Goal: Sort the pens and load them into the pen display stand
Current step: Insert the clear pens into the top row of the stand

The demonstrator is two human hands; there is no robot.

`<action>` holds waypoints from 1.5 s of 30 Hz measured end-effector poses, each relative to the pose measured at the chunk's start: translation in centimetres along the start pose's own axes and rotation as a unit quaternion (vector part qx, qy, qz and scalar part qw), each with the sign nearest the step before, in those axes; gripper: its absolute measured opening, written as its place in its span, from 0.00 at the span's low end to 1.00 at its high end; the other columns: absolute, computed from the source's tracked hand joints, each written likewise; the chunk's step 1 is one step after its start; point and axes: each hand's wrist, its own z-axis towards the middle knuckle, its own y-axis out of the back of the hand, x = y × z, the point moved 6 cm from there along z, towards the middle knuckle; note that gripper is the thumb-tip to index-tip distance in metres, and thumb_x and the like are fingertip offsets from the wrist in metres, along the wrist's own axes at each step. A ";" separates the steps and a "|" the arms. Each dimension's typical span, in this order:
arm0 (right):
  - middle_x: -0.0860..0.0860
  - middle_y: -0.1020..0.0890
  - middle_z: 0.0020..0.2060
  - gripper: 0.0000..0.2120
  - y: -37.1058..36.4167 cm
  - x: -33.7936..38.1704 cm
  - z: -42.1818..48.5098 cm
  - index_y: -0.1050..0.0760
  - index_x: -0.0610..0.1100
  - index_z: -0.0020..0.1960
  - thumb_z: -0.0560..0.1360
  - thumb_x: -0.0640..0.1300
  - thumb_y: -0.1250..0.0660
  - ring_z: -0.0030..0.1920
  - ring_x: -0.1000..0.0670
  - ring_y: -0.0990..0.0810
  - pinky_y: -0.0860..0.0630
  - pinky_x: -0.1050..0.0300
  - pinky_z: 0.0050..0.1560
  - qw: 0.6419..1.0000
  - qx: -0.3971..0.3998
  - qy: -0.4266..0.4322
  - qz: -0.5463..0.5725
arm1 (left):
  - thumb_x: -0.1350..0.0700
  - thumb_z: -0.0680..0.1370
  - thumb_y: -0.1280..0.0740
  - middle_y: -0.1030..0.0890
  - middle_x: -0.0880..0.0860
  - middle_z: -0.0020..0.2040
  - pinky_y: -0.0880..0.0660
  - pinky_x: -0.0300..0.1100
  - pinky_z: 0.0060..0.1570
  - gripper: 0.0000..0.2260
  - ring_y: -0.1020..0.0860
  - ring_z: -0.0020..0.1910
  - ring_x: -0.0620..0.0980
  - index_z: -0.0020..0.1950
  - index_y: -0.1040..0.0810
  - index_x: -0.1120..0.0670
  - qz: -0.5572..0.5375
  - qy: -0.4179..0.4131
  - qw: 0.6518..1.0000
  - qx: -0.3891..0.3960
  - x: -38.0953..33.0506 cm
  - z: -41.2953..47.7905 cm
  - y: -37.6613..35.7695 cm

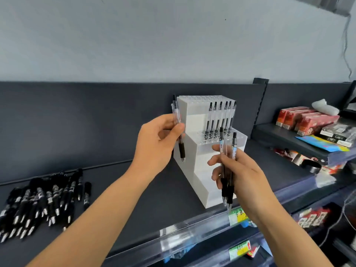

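A dark grey shelf (134, 189) runs across the view, backed by a dark panel (77, 112) with a pale grey wall (154, 35) above it at 12 o'clock. A clear plastic rail (183, 234) edges the shelf front at 5 o'clock and carries a green and yellow price label (238, 214). At 3 o'clock, on a neighbouring shelf, red boxes (304, 120) lie side by side.

The pen display stand (194, 132) is white and stepped, its tiers drilled with small holes. It stands on the shelf just right of centre. A row of pens (219, 120) stands upright in the second tier from the top, with clear barrels, black grips and black tops. At 8 o'clock a loose pile of pens (42, 197) lies on the shelf, black with silver tips, well apart from the stand.

The left hand (154, 147) is raised at the stand's 9 o'clock side, thumb and fingers pinching a clear pen (181, 145) near its middle, tip down. A second pen may sit behind it; I cannot tell. The right hand (242, 176), at 4 o'clock, has its fingers curled round a small bundle of pens (227, 182) held upright, tips down, in front of the stand's lower steps.
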 end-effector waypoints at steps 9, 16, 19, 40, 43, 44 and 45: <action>0.49 0.16 0.47 0.10 4.5 -0.6 8.4 0.24 0.44 0.55 0.79 0.34 0.39 0.42 0.47 0.17 0.18 0.50 0.45 0.998 0.012 0.058 -0.025 | 0.59 0.75 0.29 0.15 0.53 0.44 0.19 0.49 0.49 0.07 0.16 0.45 0.48 0.53 0.19 0.56 -0.026 -0.026 0.997 -0.070 4.6 7.7 -6.3; 0.49 0.15 0.48 0.10 7.0 -0.2 13.2 0.23 0.42 0.56 0.76 0.35 0.35 0.45 0.47 0.15 0.17 0.52 0.42 0.997 0.002 0.080 0.014 | 0.58 0.75 0.28 0.16 0.48 0.43 0.19 0.43 0.48 0.07 0.17 0.43 0.42 0.52 0.17 0.55 0.083 -0.024 0.996 -0.036 7.7 10.5 -9.7; 0.50 0.15 0.48 0.09 7.4 -0.6 14.1 0.22 0.43 0.53 0.75 0.35 0.34 0.45 0.47 0.15 0.18 0.54 0.41 0.996 0.011 0.080 0.032 | 0.56 0.74 0.27 0.18 0.42 0.40 0.23 0.29 0.44 0.06 0.19 0.40 0.37 0.50 0.16 0.54 0.176 -0.016 0.984 -0.008 8.5 10.4 -10.3; 0.46 0.16 0.35 0.10 5.5 0.1 16.2 0.19 0.45 0.47 0.69 0.34 0.28 0.36 0.45 0.16 0.17 0.50 0.39 0.983 0.135 0.121 0.010 | 0.57 0.72 0.27 0.15 0.51 0.40 0.20 0.39 0.43 0.06 0.16 0.40 0.48 0.48 0.17 0.57 0.106 0.008 0.994 0.001 3.1 8.5 -10.3; 0.50 0.21 0.27 0.04 6.6 0.1 16.8 0.22 0.45 0.47 0.76 0.38 0.33 0.26 0.50 0.22 0.21 0.59 0.29 0.986 0.082 0.147 -0.017 | 0.59 0.73 0.27 0.15 0.52 0.41 0.20 0.37 0.43 0.06 0.16 0.40 0.49 0.49 0.18 0.57 0.081 -0.015 0.992 -0.093 2.7 8.6 -8.4; 0.51 0.26 0.24 0.03 6.9 0.2 16.8 0.23 0.45 0.46 0.77 0.42 0.35 0.22 0.52 0.28 0.25 0.60 0.24 0.984 0.065 0.162 -0.045 | 0.58 0.73 0.27 0.15 0.50 0.40 0.20 0.37 0.44 0.05 0.16 0.39 0.48 0.48 0.18 0.54 0.101 -0.032 0.987 -0.117 2.5 8.7 -7.9; 0.52 0.31 0.23 0.07 7.1 0.1 16.8 0.24 0.43 0.47 0.78 0.46 0.38 0.22 0.53 0.33 0.31 0.61 0.22 0.982 0.054 0.170 -0.065 | 0.58 0.73 0.27 0.15 0.48 0.39 0.20 0.37 0.45 0.04 0.16 0.39 0.46 0.47 0.18 0.52 0.122 -0.047 0.982 -0.135 2.3 8.9 -7.7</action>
